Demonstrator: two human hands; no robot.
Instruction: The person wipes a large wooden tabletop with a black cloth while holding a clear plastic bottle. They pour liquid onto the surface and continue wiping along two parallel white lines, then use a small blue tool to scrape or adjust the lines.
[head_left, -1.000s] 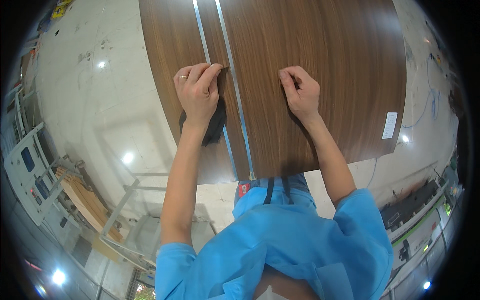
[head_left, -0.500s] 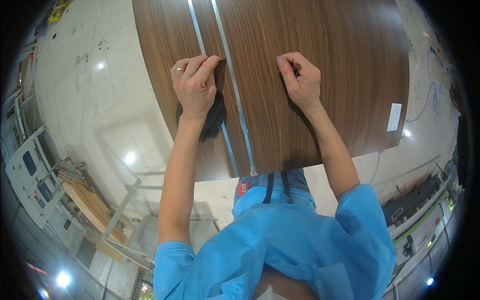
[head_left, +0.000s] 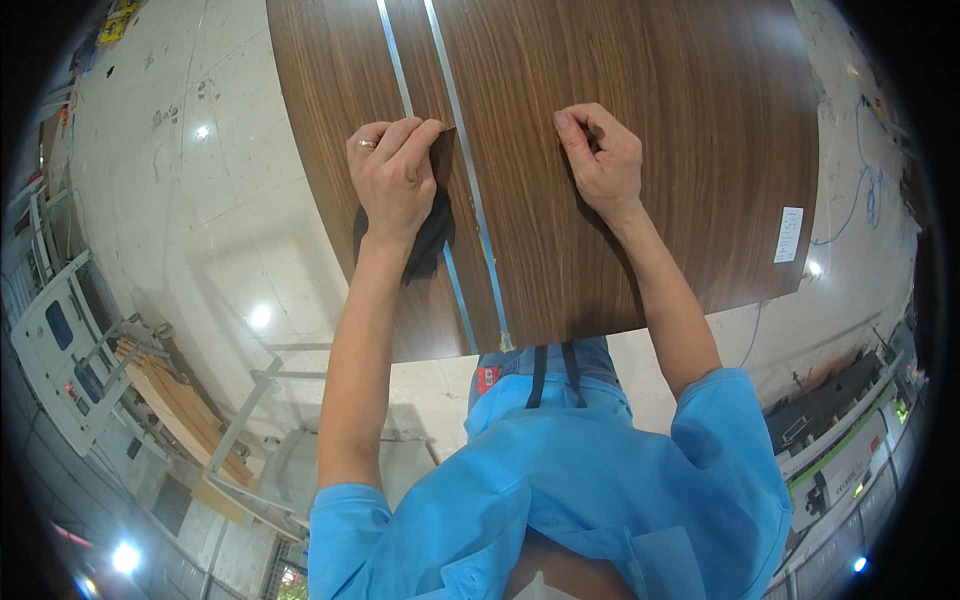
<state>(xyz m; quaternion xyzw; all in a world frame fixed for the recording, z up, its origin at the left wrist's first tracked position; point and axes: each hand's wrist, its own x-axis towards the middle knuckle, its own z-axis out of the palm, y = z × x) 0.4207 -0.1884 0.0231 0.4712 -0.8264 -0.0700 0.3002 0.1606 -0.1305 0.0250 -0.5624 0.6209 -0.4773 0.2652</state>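
A dark brown wood-grain panel (head_left: 690, 190) lies in front of me. Two narrow pale blue strips run lengthwise along it, a left strip (head_left: 394, 55) and a right strip (head_left: 460, 140). My left hand (head_left: 393, 180), with a ring on one finger, is closed beside the right strip; a thin dark sliver shows at its fingertips, too small to name. Beneath that hand and wrist lies a black cloth (head_left: 428, 240), partly covering the left strip. My right hand (head_left: 604, 165) is closed in a pinch over the bare wood; whatever its fingertips hold, if anything, is hidden.
A white label (head_left: 788, 234) is on the panel's right side. To the left stand a metal-framed trolley (head_left: 240, 420) and stacked wooden boards (head_left: 175, 395). A blue hose (head_left: 868, 195) lies on the pale floor at right, and a long machine (head_left: 850, 450) stands at lower right.
My left hand has shifted slightly toward me and to the right along the strip. The right hand has stayed almost still.
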